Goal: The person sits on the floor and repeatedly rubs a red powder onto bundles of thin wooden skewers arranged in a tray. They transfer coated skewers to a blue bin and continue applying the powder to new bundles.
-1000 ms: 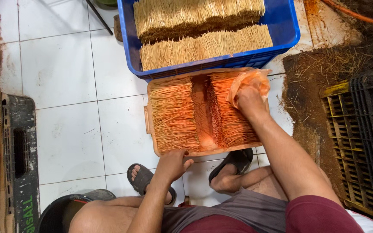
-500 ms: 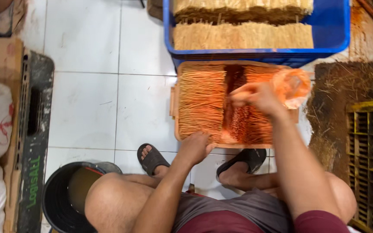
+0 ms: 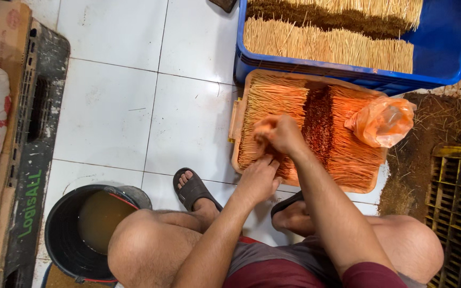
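A shallow wooden tray (image 3: 236, 120) lies on the white tiled floor (image 3: 113, 106), packed with thin orange-dusted sticks (image 3: 273, 98) laid in two banks either side of a darker reddish strip (image 3: 318, 117) down the middle. The right hand (image 3: 278, 133) sits over the left bank, at about 9 o'clock from that strip, its fingers (image 3: 262, 128) curled loosely down onto the sticks; whether they pinch any cannot be told. The left hand (image 3: 257, 178) rests at the tray's near edge, at 6 o'clock from the right hand and just touching it, fingers (image 3: 270, 165) bent over the stick ends and the rim. An orange plastic bag (image 3: 382, 121) lies crumpled on the right bank, at 3 o'clock from the hands and well apart from them. At 12 o'clock from the tray, touching its far edge, stands a blue crate (image 3: 444, 58) holding rows of pale uncoated sticks (image 3: 326, 48). A black bucket (image 3: 62, 245) of murky brown liquid stands on the floor at 8 o'clock, beside the person's left knee. A sandalled foot (image 3: 190, 189) is planted just short of the tray. Brown powder and stray sticks litter the floor at 3 o'clock, next to a dark slatted crate (image 3: 457, 213)
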